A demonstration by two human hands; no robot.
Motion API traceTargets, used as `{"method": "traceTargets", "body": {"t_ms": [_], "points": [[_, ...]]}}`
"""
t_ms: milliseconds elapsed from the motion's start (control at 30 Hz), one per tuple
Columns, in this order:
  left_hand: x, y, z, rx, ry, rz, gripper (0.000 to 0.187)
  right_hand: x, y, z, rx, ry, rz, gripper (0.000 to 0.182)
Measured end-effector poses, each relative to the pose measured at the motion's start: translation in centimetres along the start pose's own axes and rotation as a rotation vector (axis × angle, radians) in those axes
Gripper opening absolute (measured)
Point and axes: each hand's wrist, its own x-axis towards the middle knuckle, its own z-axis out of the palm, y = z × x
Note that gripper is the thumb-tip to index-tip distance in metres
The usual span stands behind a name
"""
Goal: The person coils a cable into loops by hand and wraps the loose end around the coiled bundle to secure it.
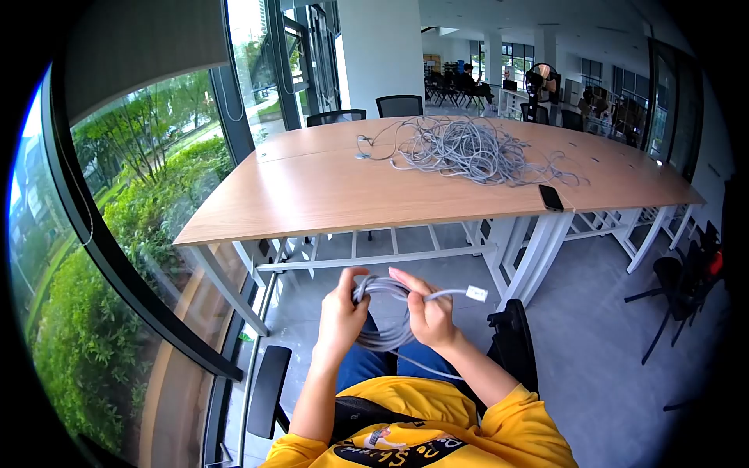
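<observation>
A coil of grey cable (388, 337) hangs between my hands above my lap, wound into several loops. My left hand (342, 312) is closed round the left side of the coil, its fingers wrapped over the top of the loops. On the right side, my right hand (431, 316) grips the coil and a length of cable, with the index finger stretched along the upper loops. From that hand one cable end sticks out to the right, carrying a white tag (477, 294). Another strand trails from the bottom of the coil toward the lower right.
Beyond my knees stands a wooden table (312, 199) with a tangled heap of grey cables (460, 152). A black phone (551, 197) lies at its near edge. Chair armrests (269, 390) flank me, and windows (148, 140) line the left. A seated person (470, 82) is far back.
</observation>
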Motion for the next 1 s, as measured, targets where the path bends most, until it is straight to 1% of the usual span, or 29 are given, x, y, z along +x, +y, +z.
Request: {"method": "traceTargets", "body": {"t_ms": [33,100,133,167,200,233,267,300,333,367,400,433,467,533,600,667,700,733,767,800,867,933,967,1000], "points": [[0.0,0.0,-0.1,0.015,0.036,0.003,0.026,-0.2,0.2,0.2,0.045,0.013,0.086,0.027],[-0.3,-0.3,0.0,-0.029,0.037,-0.011,0.028,0.0,0.0,0.2,0.110,0.031,0.252,0.028],[-0.3,-0.5,0.1,-0.069,0.042,-0.025,0.031,0.1,0.1,0.2,0.109,0.031,0.249,0.028],[-0.3,-0.6,0.1,-0.101,0.060,-0.010,0.026,0.1,0.1,0.2,0.198,-0.015,0.433,0.034],[-0.5,-0.5,0.1,-0.102,0.057,-0.015,0.026,0.1,0.1,0.2,0.286,-0.063,0.620,0.041],[-0.6,-0.1,0.1,-0.168,0.039,-0.062,0.028,0.6,-0.2,0.0,0.442,-0.065,0.769,0.045],[-0.7,0.3,0.0,-0.233,0.022,-0.107,0.030,0.6,-0.1,-0.2,0.441,-0.064,0.770,0.045],[-1.0,1.4,-0.1,-0.319,0.010,-0.139,0.034,0.6,0.1,-0.4,0.472,-0.085,0.841,0.047],[-0.9,1.3,0.1,-0.319,0.009,-0.137,0.034,0.6,0.2,-0.5,0.504,-0.106,0.913,0.049],[-0.9,1.0,0.3,-0.301,0.001,-0.097,0.036,0.7,0.2,-0.4,0.562,-0.051,0.906,0.050],[-0.8,0.9,0.4,-0.284,-0.007,-0.056,0.039,0.9,0.2,-0.3,0.562,-0.051,0.905,0.050],[-0.8,1.3,0.4,-0.330,-0.002,-0.133,0.034,1.2,0.1,-0.2,0.528,-0.016,0.849,0.050],[-0.9,1.3,0.4,-0.328,-0.001,-0.135,0.034,1.3,-0.1,-0.1,0.496,0.017,0.795,0.050],[-0.9,1.4,0.4,-0.462,0.042,-0.226,0.032,1.5,-0.6,-0.1,0.467,-0.007,0.781,0.051],[-0.8,0.8,0.3,-0.462,0.056,-0.215,0.030,1.4,-0.6,-0.1,0.435,-0.028,0.766,0.051],[-0.7,0.7,0.2,-0.462,0.071,-0.203,0.029,1.1,-0.4,0.1,0.471,-0.045,0.755,0.051],[-0.8,0.8,0.1,-0.512,0.051,-0.253,0.029,1.1,-0.4,0.1,0.471,-0.046,0.756,0.051],[-0.8,0.9,0.1,-0.561,0.031,-0.304,0.028,1.1,-0.4,0.1,0.505,-0.019,0.793,0.049],[-0.9,0.8,0.3,-0.562,0.031,-0.304,0.028,1.2,-0.3,0.1,0.539,0.008,0.830,0.048],[-0.8,0.6,0.6,-0.563,0.040,-0.268,0.027,1.2,-0.2,0.1,0.572,0.037,0.865,0.046],[-0.7,0.7,0.6,-0.565,0.048,-0.230,0.026,1.0,0.4,0.3,0.543,0.040,0.854,0.046],[-0.7,1.1,0.1,-0.618,-0.072,-0.336,0.031,1.4,0.3,0.1,0.527,-0.019,0.981,0.043],[-0.7,1.2,0.1,-0.618,-0.073,-0.338,0.031,1.0,0.4,0.6,0.417,0.063,0.973,0.040],[-0.7,1.3,0.2,-0.551,-0.103,-0.289,0.032,0.9,0.5,0.7,0.417,0.063,0.972,0.040]]}}
